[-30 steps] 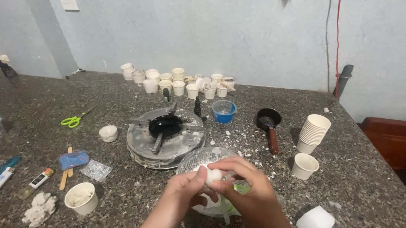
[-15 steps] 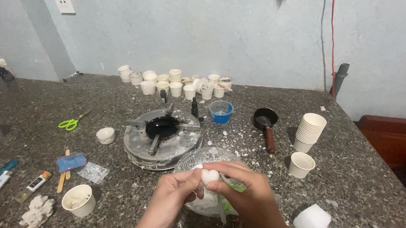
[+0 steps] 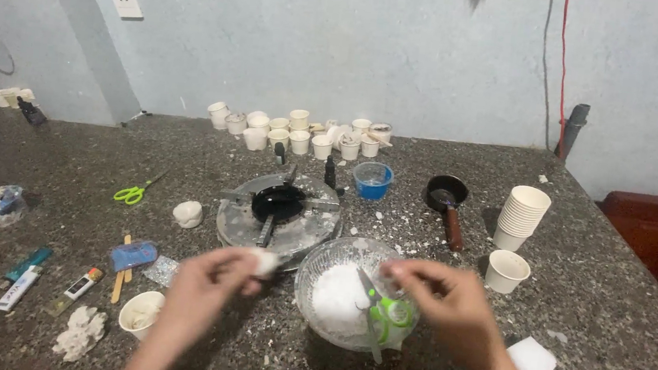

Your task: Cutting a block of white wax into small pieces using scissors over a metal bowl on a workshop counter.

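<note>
Left hand [image 3: 211, 282] pinches a small white lump [image 3: 264, 262] in a closed fingertip grip just left of the clear bowl [image 3: 312, 272], held low so crumbs fall near it. Right hand [image 3: 446, 301] hovers palm-down at the bowl's right rim, fingers curled and pinched; whether it grasps anything, cannot tell. Green-handled scissors [image 3: 381, 315] rest in the white powder [image 3: 338, 294]; beyond both grips, the burner [image 3: 278, 212] sits farther up the bench [image 3: 614, 317].

Speckled dark grey counter [image 3: 427, 170], pale blue wall [image 3: 359, 43], white cups [image 3: 520, 218], blue cup [image 3: 372, 179], black pan [image 3: 446, 193] with brown handle, clear bowl [image 3: 321, 265] of white powder [image 3: 337, 297], green-handled scissors [image 3: 385, 311], yellow-green scissors [image 3: 134, 193], red cable [image 3: 563, 63].
</note>
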